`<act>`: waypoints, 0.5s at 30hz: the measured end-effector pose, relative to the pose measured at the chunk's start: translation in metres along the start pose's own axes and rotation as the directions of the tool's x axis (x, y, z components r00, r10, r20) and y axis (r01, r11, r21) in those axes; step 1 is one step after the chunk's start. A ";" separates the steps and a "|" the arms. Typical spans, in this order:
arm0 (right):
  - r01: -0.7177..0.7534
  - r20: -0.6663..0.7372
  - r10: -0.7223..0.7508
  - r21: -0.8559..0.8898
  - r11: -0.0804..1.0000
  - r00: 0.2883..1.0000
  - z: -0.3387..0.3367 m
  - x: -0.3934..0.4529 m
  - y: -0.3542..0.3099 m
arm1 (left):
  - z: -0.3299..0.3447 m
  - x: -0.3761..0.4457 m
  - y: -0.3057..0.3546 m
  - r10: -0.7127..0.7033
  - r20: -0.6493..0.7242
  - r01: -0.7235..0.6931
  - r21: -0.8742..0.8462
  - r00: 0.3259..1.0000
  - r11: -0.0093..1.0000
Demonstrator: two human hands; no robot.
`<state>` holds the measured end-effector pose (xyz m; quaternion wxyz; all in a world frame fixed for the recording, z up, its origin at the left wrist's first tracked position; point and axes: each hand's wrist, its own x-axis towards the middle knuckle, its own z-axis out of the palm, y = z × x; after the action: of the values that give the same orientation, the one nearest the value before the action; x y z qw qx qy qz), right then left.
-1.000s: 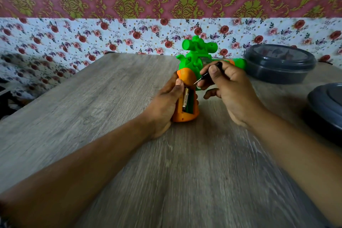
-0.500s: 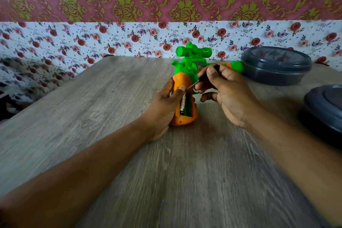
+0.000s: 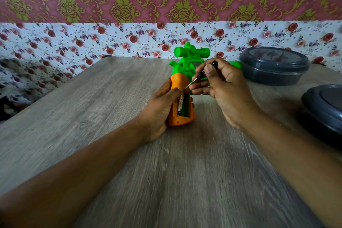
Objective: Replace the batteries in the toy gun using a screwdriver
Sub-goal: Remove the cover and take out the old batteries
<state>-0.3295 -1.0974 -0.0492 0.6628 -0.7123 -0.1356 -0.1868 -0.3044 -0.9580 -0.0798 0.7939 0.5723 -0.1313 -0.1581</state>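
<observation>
- Gun (image 3: 182,87) upright on table (image 3: 103,102), orange handle gripped by left hand (image 3: 157,109), thumb at compartment's top edge.
- Screwdriver (image 3: 200,75) pinched in right hand (image 3: 224,87), tip just above left thumb, near compartment's upper end.
- Cover off: compartment open, one battery (image 3: 179,104) seated beside thumb, slot next to it apparently vacant.
- Left, judging by this: finish battery swap, refit cover, drive screw.

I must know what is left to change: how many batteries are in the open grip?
1 battery, lying in the left side of the toy gun compartment; the slot beside it looks empty.
</observation>
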 end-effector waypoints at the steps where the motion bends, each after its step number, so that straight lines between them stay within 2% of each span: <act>1: 0.003 0.009 -0.003 0.005 1.000 1.000 0.000 0.000 0.000 | -0.001 0.000 0.000 0.003 0.004 -0.003 0.000 1.000 1.000; 15: -0.017 0.092 0.022 -0.051 0.999 0.995 -0.002 -0.002 0.002 | -0.004 0.000 -0.001 0.005 0.034 -0.005 0.012 0.999 1.000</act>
<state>-0.3305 -1.0998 -0.0519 0.6394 -0.7380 -0.1546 -0.1505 -0.3029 -0.9553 -0.0821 0.7884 0.5740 -0.1473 -0.1650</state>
